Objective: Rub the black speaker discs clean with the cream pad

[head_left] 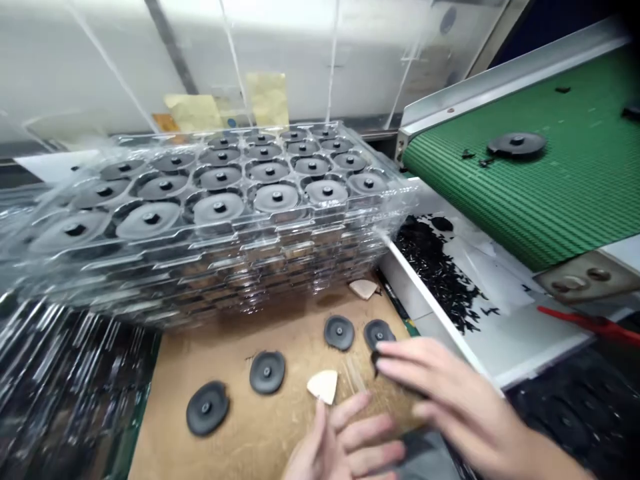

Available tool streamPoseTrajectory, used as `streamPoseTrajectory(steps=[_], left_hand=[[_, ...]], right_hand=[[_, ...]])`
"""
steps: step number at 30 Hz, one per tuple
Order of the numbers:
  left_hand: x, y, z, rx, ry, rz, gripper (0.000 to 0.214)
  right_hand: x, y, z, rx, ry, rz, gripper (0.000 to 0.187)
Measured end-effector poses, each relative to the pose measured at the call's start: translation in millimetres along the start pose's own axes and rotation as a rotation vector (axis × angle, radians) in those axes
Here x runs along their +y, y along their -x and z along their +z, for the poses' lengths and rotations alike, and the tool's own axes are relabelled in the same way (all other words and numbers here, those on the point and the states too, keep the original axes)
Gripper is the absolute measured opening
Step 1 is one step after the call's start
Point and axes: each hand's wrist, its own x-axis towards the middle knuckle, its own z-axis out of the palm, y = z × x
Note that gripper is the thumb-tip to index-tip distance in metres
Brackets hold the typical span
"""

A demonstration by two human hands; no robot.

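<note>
My left hand [347, 440] is palm up at the bottom middle, fingers spread and nothing in it. To its right, my right hand [450, 393] reaches over the board with its fingers stretched out, slightly blurred. Its fingertips are at the lower edge of a dark round plastic disc [379, 331]; a small black bit [375, 362] shows beside them, and I cannot tell whether they touch it. A similar disc [339, 333] lies just left. Two more, a middle disc [267, 372] and a left disc [207, 408], rest farther left. A cream-coloured wedge [323, 386] lies above my left fingers.
Behind the brown board [235, 427] stands a tall stack of clear plastic trays [300, 250] filled with discs. At right, a green conveyor belt [565, 180] carries another disc [517, 145]. Black scraps [435, 267] are heaped beside a white edge. A second cream wedge [363, 289] lies near the stack.
</note>
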Motion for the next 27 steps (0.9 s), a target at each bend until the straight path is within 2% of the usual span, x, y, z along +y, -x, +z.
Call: streamPoseTrajectory(steps=[2,4,9,11,14,17,21,24,27], left_hand=[[-4,-1,10.7,-0.087,0.078,-0.01,0.053],[-9,4,14.2,-0.077,0.115,0.048,0.044],[-15,32,0.7,0.071,0.105,0.197,0.043],[-15,42,-5.2,0.102,0.082,0.238,0.043],[-12,54,-10.0,0.11,0.094,0.323,0.042],[-6,64,-13.2,0.179,0.13,0.431,0.053],[-1,72,-20.1,0.338,0.141,0.552,0.075],[-2,73,-26.1,0.412,0.133,0.631,0.082],[-4,73,-30.5,0.483,0.097,0.679,0.082]], right_hand=[[-18,9,21,-0.085,-0.044,-0.122,0.048],[-25,15,43,-0.099,-0.107,-0.136,0.048],[-33,33,83,-0.045,-0.3,-0.002,0.047],[-38,38,90,-0.028,-0.376,0.054,0.045],[-41,42,96,0.011,-0.482,0.104,0.032],[-28,37,106,0.068,-0.425,0.245,0.026],[-4,30,138,0.066,-0.258,0.448,0.029],[-1,32,164,0.025,-0.209,0.457,0.03],[-6,35,173,-0.024,-0.237,0.401,0.027]])
